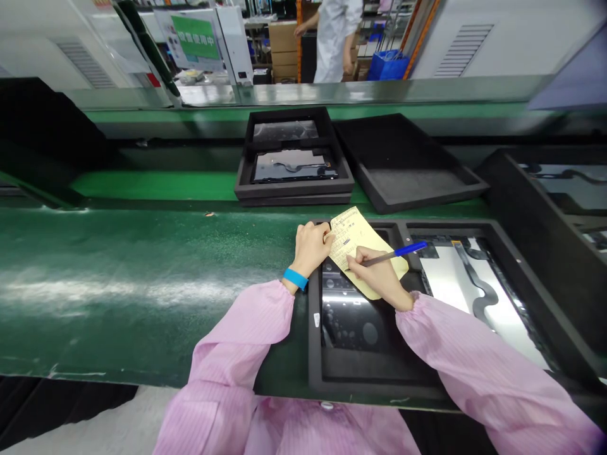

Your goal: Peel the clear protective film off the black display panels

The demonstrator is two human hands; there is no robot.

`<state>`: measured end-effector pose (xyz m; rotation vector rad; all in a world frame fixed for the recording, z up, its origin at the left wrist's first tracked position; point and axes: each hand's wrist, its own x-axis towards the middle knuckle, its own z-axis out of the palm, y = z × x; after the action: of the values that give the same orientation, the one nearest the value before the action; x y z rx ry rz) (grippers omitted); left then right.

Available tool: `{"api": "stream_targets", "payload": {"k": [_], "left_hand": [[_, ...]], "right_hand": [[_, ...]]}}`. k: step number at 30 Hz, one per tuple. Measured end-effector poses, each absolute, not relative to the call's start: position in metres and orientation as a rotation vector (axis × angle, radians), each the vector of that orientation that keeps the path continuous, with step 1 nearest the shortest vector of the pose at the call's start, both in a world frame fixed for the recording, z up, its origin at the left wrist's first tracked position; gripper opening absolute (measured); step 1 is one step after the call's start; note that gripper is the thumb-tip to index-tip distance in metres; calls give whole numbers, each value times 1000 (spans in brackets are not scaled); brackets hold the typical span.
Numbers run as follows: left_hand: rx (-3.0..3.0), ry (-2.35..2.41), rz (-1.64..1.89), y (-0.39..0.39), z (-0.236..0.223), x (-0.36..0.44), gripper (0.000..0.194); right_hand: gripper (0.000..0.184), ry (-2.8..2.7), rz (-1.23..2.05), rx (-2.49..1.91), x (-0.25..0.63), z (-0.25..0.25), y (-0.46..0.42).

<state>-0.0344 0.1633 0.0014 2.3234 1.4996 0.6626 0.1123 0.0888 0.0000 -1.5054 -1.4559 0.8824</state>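
My right hand (377,270) grips a pen with a blue cap (410,248), its lower end at a yellow paper slip (353,237) covered in small handwriting. At the slip's upper left edge, my left hand (310,246) is closed with its fingertips on the paper; a blue band circles that wrist. Beneath the slip is a black foam tray (315,354). Its left compartment holds a dark glossy screen panel (348,322), partly covered by the paper. In the right compartment rests a silver-backed panel (448,275) with a grey ribbon cable.
Stacked foam trays (296,189) with panels stand behind, beside a tilted black tray (412,183). More panels sit in a tray (545,208) at far right. The green bench (142,265) stretches left. Beyond the ledge a person in white (339,41) stands near cardboard boxes (283,50).
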Motion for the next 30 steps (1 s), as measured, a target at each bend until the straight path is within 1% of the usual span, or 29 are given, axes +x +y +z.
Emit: {"api": "stream_targets", "payload": {"k": [14,30], "left_hand": [[2325,1505,679,163,1,-35,20],[2307,1503,709,163,-2,-35,19]], "right_hand": [[34,-1491,814,-1488,114,-1,90],[33,-1511,826,-1463,113,-1,89]]}}
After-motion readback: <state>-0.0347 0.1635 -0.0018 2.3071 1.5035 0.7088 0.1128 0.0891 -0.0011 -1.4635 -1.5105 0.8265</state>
